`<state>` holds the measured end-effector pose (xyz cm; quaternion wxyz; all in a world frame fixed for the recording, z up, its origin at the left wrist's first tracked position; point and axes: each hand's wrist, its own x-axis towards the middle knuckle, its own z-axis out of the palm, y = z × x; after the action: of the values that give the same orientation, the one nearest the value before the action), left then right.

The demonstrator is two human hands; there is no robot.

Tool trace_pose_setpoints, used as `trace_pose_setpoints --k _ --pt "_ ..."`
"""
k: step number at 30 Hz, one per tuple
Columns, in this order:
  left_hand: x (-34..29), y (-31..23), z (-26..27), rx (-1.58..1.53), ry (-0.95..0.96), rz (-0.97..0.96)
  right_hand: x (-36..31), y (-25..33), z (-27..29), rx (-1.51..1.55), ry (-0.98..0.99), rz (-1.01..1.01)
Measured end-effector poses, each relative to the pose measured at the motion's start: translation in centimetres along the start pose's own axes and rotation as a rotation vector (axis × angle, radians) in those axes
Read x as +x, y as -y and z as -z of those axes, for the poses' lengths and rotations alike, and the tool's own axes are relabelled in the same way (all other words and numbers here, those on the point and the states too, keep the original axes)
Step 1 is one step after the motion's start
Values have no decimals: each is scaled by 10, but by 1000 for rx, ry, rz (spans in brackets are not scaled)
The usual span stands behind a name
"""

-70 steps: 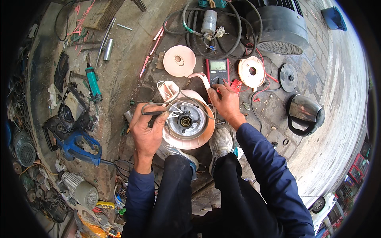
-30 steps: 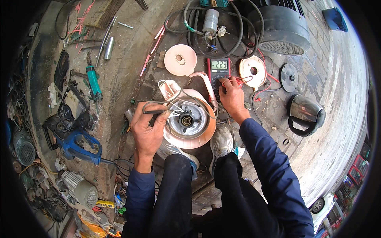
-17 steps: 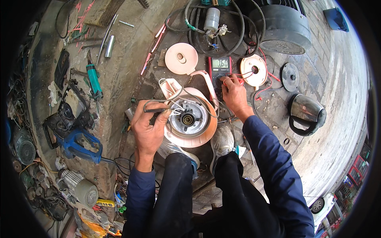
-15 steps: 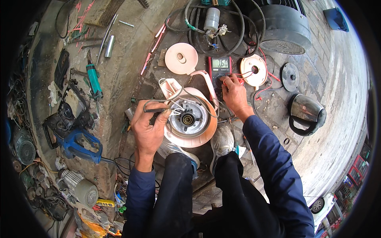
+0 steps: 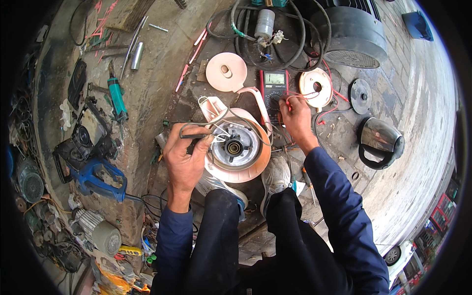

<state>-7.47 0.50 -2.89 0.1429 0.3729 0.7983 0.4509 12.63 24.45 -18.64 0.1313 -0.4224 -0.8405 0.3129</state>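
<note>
Between my shoes lies a pink kettle-shaped body [image 5: 255, 167], its round metal underside [image 5: 250, 156] exposed with white wires [image 5: 222, 132] rising from it. My left hand [image 5: 185, 155] pinches a black test probe [image 5: 195, 136] at the left rim, close to those wires; whether its tip touches metal is too small to tell. A red-edged multimeter [image 5: 274, 86] with a lit screen lies just beyond the body. At the meter's right side, my right hand [image 5: 298, 123] has its fingers closed around a red test probe [image 5: 291, 98], near the dial.
A pink disc [image 5: 226, 72] lies left of the meter, a pink ring-shaped base [image 5: 315, 88] to its right. Farther right are a black round plate [image 5: 360, 96] and a steel kettle [image 5: 378, 142]. Coiled cable [image 5: 300, 34] and a large motor [image 5: 351, 39] stand beyond; a blue-handled tool [image 5: 101, 179] lies left.
My right hand has drawn back slightly from the meter's dial, toward the right. The reading on the screen differs. My left hand keeps its hold on the black probe.
</note>
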Motion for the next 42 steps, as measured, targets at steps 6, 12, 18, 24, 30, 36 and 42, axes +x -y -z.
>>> trace_pose_setpoints --k 6,12,18,24,30,36,42 --pt "1 -2 0 -4 2 -8 -8 14 38 888 -81 -585" --pt "-1 -1 -1 -41 -14 27 -13 67 102 1276 -33 -484" --pt "-2 0 -2 -75 -22 52 -24 152 144 1133 217 -202" --pt "-3 0 -1 -76 -29 62 -40 176 111 658 137 269" --pt "-3 0 -1 -65 -29 47 -32 172 75 390 77 476" --pt "-3 0 -2 -74 -40 50 -29 175 67 272 91 520" --pt "-2 -2 -2 -68 -45 48 -29 173 67 293 98 513"
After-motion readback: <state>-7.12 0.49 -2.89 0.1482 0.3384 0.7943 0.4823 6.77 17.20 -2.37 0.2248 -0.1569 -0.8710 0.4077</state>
